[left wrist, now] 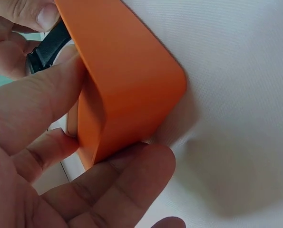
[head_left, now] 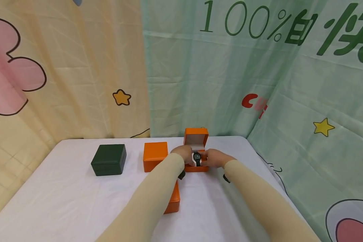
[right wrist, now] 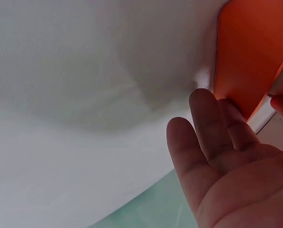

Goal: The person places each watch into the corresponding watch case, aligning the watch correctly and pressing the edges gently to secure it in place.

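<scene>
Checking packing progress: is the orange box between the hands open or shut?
Open: the orange square box has its lid upright behind both hands.

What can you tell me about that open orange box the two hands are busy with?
The open orange box stands on the white table, its hinged lid upright at the back showing a pale lining. It looks smooth, with rounded corners. A black watch sits at its opening. The left hand and right hand flank it, fingers touching its outer wall.
</scene>
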`<state>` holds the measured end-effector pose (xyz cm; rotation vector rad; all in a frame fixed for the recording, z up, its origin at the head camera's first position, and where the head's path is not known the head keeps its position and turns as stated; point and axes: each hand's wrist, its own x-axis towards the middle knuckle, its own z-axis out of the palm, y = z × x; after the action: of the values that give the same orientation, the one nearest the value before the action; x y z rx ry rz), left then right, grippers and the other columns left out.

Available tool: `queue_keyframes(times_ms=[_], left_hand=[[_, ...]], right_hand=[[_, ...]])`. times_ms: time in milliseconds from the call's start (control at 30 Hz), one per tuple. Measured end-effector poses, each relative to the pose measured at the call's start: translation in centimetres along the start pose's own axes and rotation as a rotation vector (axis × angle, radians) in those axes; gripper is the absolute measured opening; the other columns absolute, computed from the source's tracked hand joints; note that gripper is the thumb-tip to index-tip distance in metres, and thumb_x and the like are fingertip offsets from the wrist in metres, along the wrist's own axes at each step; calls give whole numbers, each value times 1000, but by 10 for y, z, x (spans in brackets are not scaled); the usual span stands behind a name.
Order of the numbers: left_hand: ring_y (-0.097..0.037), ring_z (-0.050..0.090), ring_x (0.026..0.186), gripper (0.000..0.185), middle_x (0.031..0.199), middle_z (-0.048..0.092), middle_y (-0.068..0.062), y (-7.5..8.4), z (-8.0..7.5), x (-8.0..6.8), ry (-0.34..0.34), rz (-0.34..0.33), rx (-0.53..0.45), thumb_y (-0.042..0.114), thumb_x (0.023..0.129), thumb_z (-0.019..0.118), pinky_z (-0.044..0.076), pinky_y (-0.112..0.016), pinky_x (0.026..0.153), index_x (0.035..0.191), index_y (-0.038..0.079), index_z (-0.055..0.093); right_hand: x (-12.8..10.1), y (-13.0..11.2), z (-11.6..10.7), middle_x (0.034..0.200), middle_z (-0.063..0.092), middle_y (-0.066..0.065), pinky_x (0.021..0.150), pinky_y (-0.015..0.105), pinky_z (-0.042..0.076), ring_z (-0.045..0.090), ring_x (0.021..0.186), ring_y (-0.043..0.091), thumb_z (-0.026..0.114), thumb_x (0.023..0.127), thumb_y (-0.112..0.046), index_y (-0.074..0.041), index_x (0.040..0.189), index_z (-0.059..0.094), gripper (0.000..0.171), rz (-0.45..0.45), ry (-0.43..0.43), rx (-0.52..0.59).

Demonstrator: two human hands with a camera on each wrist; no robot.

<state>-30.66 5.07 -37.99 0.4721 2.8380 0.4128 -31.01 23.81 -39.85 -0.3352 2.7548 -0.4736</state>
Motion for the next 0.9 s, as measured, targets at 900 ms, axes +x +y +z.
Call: queue_keyframes(times_ms=[900], left_hand=[[-20, 60, 78, 30, 87, 72, -2, 3, -5, -16, -12, -21, -4, 36, 91, 84, 52, -32, 72, 99, 7, 80]], right_hand=[[2, 0, 3, 98, 62, 2, 79, 32, 41, 52, 88, 19, 73, 100, -26, -18, 143, 66, 45, 12, -22, 17]])
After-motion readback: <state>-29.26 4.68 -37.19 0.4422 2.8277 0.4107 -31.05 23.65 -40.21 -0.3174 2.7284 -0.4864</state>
